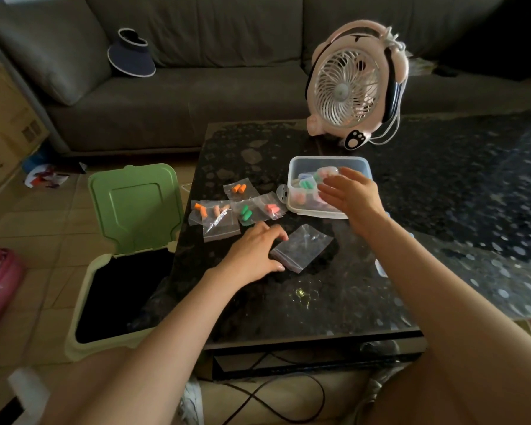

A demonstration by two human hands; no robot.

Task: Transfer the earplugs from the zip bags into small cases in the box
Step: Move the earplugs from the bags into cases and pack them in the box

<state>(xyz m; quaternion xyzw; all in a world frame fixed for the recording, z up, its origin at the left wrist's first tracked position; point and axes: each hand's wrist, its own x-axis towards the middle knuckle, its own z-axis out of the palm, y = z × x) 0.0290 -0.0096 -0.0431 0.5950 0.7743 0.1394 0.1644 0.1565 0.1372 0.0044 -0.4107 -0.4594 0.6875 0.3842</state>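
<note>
Several small zip bags with earplugs lie in a cluster on the dark table: orange ones [239,188], green ones [246,213], pink ones [272,208]. An empty zip bag [304,250] lies nearer to me, and my left hand [255,251] rests on its left edge, fingers pinching it. A clear plastic box [298,167] holds several small pastel cases [307,183]. My right hand [350,194] hovers over the box's near right side, fingers spread, nothing visible in it.
A pink desk fan [354,87] stands behind the box. A bin with a raised green lid [135,207] stands open left of the table. A grey sofa [196,87] with a visor cap [132,55] is behind. Cables run under the table's front edge.
</note>
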